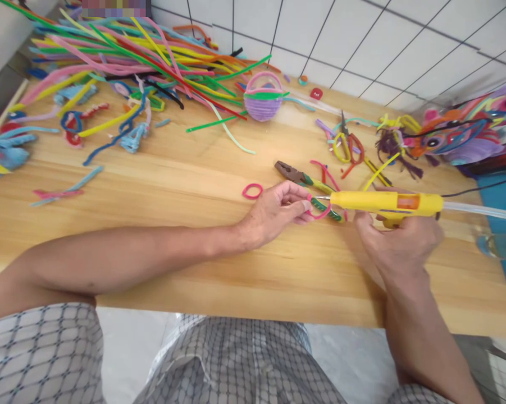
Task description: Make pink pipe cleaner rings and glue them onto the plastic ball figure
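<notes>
My left hand [276, 212] pinches a small pink pipe-cleaner loop [320, 213] just above the wooden table [172, 185]. My right hand [398, 241] grips a yellow glue gun [387, 203], whose metal tip touches the loop at the fingertips of the left hand. A clear glue stick [480, 212] sticks out of the gun's back to the right, and a black cord [484, 188] runs off with it. Pliers with green and yellow handles [305, 179] lie on the table right behind the loop.
A second pink ring [252, 191] lies left of the pliers. A big heap of coloured pipe cleaners [130, 50] fills the far left. A purple woven basket [263, 96] stands at the back, scissors [349, 145] and a colourful pipe-cleaner figure [467, 134] at the right.
</notes>
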`<state>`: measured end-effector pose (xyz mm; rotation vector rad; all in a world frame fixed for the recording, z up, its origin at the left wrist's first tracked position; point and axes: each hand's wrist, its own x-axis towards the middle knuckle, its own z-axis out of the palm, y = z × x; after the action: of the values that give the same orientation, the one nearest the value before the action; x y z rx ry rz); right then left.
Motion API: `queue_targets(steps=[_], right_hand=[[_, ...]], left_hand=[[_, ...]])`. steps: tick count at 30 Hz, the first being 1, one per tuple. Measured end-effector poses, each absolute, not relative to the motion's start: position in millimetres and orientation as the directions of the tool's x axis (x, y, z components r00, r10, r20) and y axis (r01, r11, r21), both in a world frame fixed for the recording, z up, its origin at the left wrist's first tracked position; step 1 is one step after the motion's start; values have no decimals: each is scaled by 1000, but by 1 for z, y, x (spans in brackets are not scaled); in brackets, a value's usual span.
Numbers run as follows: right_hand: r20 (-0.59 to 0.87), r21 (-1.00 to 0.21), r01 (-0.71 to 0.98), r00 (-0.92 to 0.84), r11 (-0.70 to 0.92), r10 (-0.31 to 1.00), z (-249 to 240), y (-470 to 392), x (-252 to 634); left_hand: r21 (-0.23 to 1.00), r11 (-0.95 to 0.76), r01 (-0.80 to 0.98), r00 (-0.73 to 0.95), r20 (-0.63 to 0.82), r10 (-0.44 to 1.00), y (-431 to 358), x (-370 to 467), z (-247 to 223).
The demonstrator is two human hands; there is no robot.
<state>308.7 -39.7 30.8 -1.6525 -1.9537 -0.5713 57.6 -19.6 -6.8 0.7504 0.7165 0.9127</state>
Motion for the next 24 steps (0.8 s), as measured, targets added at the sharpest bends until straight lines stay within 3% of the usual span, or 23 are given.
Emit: queue_targets(steps=[24], right_hand=[[637,47,981,-175,189,751,23,-40,315]], left_hand=[[815,407,-412,442,-211,872,-22,57,-1]])
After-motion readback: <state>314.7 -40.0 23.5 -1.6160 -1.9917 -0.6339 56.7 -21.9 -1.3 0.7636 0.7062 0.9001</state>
